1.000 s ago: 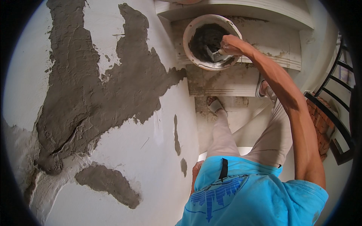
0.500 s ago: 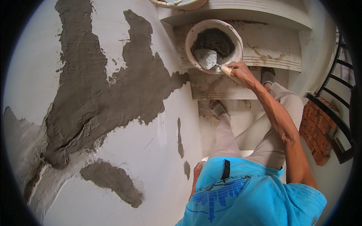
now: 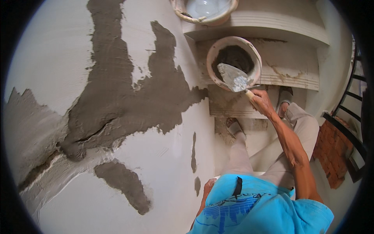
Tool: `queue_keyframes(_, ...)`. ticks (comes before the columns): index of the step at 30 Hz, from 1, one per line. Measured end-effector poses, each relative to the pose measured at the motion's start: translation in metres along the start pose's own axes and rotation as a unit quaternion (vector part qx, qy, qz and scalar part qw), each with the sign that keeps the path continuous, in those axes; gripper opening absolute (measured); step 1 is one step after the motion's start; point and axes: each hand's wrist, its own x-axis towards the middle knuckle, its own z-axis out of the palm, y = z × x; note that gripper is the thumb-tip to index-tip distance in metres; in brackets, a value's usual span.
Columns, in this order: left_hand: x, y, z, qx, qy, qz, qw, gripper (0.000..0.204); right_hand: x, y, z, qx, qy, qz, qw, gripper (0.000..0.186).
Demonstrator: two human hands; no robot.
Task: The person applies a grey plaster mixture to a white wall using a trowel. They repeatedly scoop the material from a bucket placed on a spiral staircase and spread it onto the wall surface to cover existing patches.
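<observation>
My right hand (image 3: pixel 260 102) is closed around the wooden handle of a pointing trowel (image 3: pixel 230 74). The trowel's blade lies over the near rim of a round bucket (image 3: pixel 256 64), with a pale lump near the handle end. Inside the bucket is dark grey mortar (image 3: pixel 235 55). My left hand (image 3: pixel 209 185) hangs low beside my waist, close to the wall; its fingers are mostly hidden. Wet grey mortar (image 3: pixel 117 91) spreads in a broad patch over the white wall (image 3: pixel 163 167) at left, with a crack running through its lower part.
A second bucket (image 3: pixel 230 16) holding pale liquid stands on a higher step (image 3: pixel 280 23). My sandalled feet rest on separate steps below the mortar bucket. At right are a black metal railing (image 3: pixel 348 109) and a stack of red bricks (image 3: pixel 331 150).
My right hand has drawn the trowel up out of the mortar, so more of its blade shows above the bucket. The view has shifted, bringing the second bucket further into sight.
</observation>
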Motion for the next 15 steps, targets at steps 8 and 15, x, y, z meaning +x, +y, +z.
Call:
queue_keyframes(8,-0.009,0.006,0.004,0.012,-0.027,0.038,0.999,0.052,0.000,-0.020,0.017,0.032,-0.037,-0.004,0.999,0.033)
queue_keyframes(15,-0.012,0.008,0.009,-0.007,-0.013,0.003,1.000,0.051,0.044,-0.074,0.076,0.031,-0.020,-0.119,0.992,0.039)
